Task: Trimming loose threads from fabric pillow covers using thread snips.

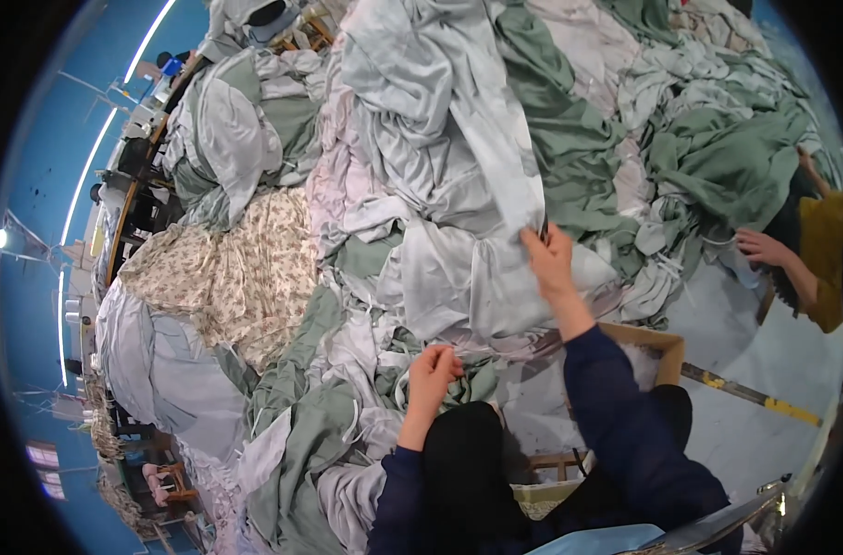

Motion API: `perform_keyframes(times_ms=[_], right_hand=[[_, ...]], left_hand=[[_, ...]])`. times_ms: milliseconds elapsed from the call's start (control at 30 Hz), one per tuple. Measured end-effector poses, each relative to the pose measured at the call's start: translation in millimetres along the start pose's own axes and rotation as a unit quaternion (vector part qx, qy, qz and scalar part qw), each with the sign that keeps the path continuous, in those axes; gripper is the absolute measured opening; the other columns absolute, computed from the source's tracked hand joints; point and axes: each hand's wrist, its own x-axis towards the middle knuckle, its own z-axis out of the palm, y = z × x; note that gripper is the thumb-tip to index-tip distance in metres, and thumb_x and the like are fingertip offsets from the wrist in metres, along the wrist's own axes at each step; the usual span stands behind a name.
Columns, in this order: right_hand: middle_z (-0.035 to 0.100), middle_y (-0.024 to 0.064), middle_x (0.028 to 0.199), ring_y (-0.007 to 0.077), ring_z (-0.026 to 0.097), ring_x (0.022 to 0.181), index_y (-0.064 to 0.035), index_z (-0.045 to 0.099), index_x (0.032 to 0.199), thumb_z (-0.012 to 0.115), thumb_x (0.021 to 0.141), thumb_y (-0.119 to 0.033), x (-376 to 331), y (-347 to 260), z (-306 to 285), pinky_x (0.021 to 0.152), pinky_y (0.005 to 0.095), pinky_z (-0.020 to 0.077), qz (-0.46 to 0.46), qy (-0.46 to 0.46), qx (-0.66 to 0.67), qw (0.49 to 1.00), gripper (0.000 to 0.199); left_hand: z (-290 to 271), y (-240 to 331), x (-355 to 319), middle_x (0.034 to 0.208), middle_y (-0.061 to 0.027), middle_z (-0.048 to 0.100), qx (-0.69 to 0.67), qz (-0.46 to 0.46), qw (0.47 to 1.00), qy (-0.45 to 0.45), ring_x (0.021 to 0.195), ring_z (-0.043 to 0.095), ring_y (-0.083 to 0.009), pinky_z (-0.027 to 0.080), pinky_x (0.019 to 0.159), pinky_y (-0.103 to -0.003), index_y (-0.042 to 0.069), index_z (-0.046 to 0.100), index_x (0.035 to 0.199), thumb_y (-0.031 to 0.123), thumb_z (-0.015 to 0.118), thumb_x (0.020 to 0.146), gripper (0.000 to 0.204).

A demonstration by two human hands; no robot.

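Note:
A large heap of pale grey cloth (440, 268) lies in front of me. My right hand (549, 259) pinches the lower corner of a long, flat light grey cloth strip (500, 139), which runs up and away over the heap. A small dark sliver shows at its fingertips, too small to name. My left hand (431, 375) is closed, its fingers curled together, just below the near edge of the pale cloth. Whatever it may hold is hidden. Green cloth (560, 120) lies right of the strip.
Floral cloth (246, 268) and more green and grey cloth (301, 435) are piled to the left. At the right, another person's hand (764, 248) is by green cloth. A cardboard box (667, 347) and a yellow-marked bar (750, 396) are near the floor.

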Motion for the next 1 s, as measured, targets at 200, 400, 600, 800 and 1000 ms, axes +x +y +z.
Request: perform_keyframes(times_ms=[200, 400, 600, 800, 1000], right_hand=[[0.05, -0.0065, 0.06, 0.004, 0.046, 0.056, -0.0053, 0.061, 0.077, 0.066, 0.09, -0.015, -190, -103, 11, 0.049, 0.024, 0.0341, 0.096, -0.145, -0.002, 0.985, 0.017], [0.033, -0.0061, 0.059, 0.0024, 0.032, 0.059, -0.0033, 0.04, 0.064, 0.068, 0.09, -0.013, -361, -175, -50, 0.049, 0.027, 0.0279, 0.142, -0.313, -0.071, 0.937, 0.039], [0.051, -0.0061, 0.069, 0.0011, 0.043, 0.067, -0.0009, 0.064, 0.085, 0.065, 0.094, -0.011, -446, -230, -87, 0.058, 0.0208, 0.0356, 0.212, -0.486, -0.044, 0.847, 0.014], [0.053, -0.0022, 0.069, 0.0029, 0.044, 0.066, 0.0002, 0.063, 0.089, 0.066, 0.093, -0.015, -467, -256, -115, 0.059, 0.0231, 0.0378, 0.194, -0.5, -0.088, 0.839, 0.016], [0.052, 0.0067, 0.07, 0.007, 0.044, 0.071, 0.0039, 0.058, 0.091, 0.063, 0.093, -0.015, -478, -258, -117, 0.065, 0.0279, 0.0423, 0.151, -0.533, -0.089, 0.828, 0.02]], left_hand=[[-1, 48, -47, 0.086, -0.0064, 0.067, -0.164, 0.212, 0.936, 0.229, 0.07, 0.063, -0.0109, 0.047, 0.061, -0.023, 0.001, 0.059, 0.098, 0.022, 0.054, 0.1, 0.021], [35, 136, -88, 0.109, -0.0137, 0.065, 0.139, 0.352, 0.921, 0.094, 0.1, 0.063, -0.0224, 0.05, 0.086, -0.032, -0.004, 0.06, 0.116, 0.028, 0.066, 0.09, 0.041], [135, 105, -96, 0.123, -0.0245, 0.06, 0.618, 0.15, 0.753, -0.169, 0.116, 0.057, -0.0378, 0.049, 0.094, -0.042, 0.002, 0.057, 0.128, 0.055, 0.077, 0.067, 0.083], [162, 9, -134, 0.101, -0.0241, 0.069, 0.515, 0.027, 0.8, -0.307, 0.095, 0.067, -0.0343, 0.05, 0.084, -0.041, -0.005, 0.07, 0.098, 0.062, 0.074, 0.065, 0.075], [164, -39, -128, 0.088, -0.0233, 0.07, 0.517, 0.031, 0.796, -0.313, 0.082, 0.069, -0.037, 0.053, 0.074, -0.043, -0.01, 0.068, 0.091, 0.051, 0.078, 0.065, 0.067]])
